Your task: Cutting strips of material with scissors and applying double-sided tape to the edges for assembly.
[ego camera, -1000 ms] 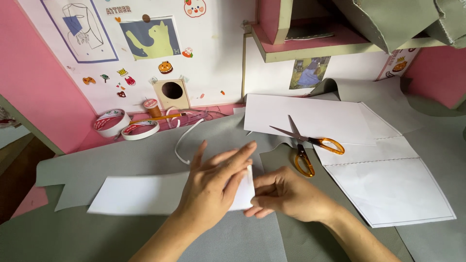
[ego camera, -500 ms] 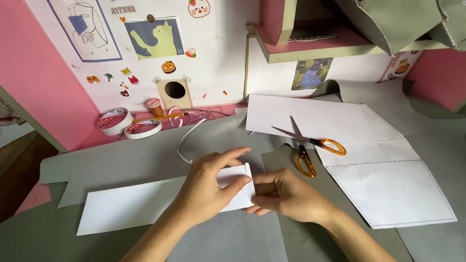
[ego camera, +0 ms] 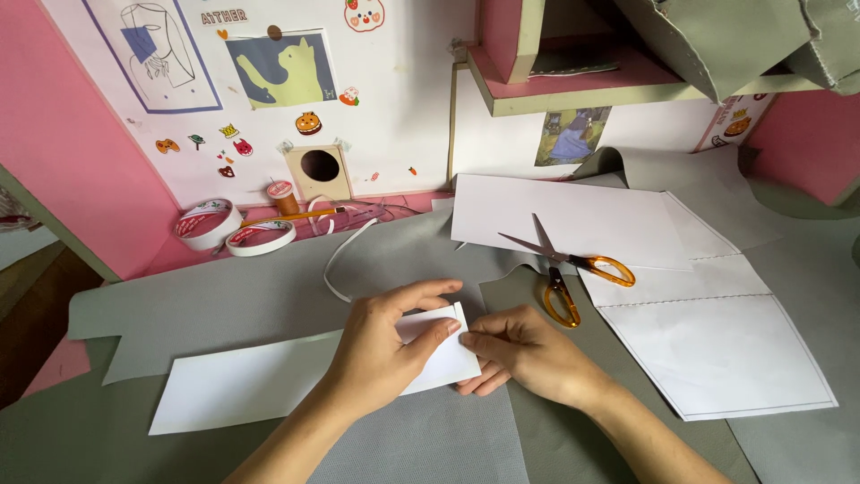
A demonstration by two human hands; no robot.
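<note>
— Looking down from the head view, which way does the white paper strip (ego camera: 260, 381) run?

— Its long axis lies left to right across the grey fabric (ego camera: 224, 305), tilted a little, so the right end sits higher than the left. The left end lies flat and bare near the lower left; the right end is under the hands.

— What are the hands doing with it?

— The left hand (ego camera: 381, 354) lies over the strip's right part, fingers curled, thumb and forefinger pinching the folded corner. The right hand (ego camera: 520, 354) meets it from the right, fingertips closed on the same edge.

— Is anything hidden?

— The left hand covers the middle of the strip, so the fold line cannot be seen in full. Both forearms are cut off by the lower edge.

— And round about?

— Orange-handled scissors (ego camera: 564, 264) lie open on white sheets (ego camera: 717, 350) to the right, well apart from the hands. Two tape rolls (ego camera: 235, 229) sit near the wall at the upper left, with a white cord (ego camera: 345, 255) looping beside them.
</note>
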